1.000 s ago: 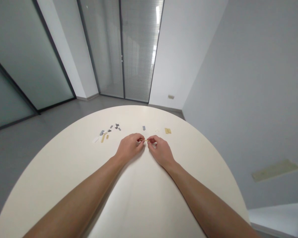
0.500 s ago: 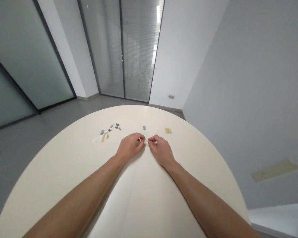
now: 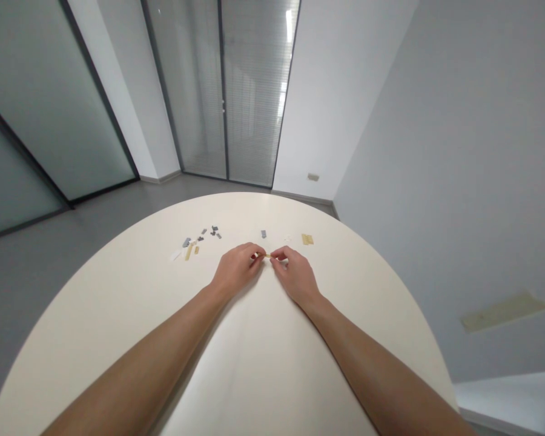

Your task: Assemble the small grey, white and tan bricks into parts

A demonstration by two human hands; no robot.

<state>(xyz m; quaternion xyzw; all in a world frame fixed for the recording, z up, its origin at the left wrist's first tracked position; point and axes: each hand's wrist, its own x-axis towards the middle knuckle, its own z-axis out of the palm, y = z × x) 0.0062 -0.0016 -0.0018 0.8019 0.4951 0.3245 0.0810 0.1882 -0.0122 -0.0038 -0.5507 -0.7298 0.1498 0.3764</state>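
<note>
Between my two hands, just above the white table, is a small tan piece, probably a toy building brick; most of it is hidden by fingertips. My left hand pinches its left end between thumb and forefinger. From the other side, my right hand pinches the right end the same way. Just beyond the fingertips lies a small grey piece. A flat tan piece rests past my right hand, with tiny whitish bits to its left.
Loose small pieces lie in a group at the far left of the round white table: a long tan strip, a whitish strip, a grey piece and several dark grey bits. Glass partitions stand behind.
Both hands hold almost the same place and the same pinch. The tan piece shows slightly more between the fingertips. The loose pieces have not moved.
</note>
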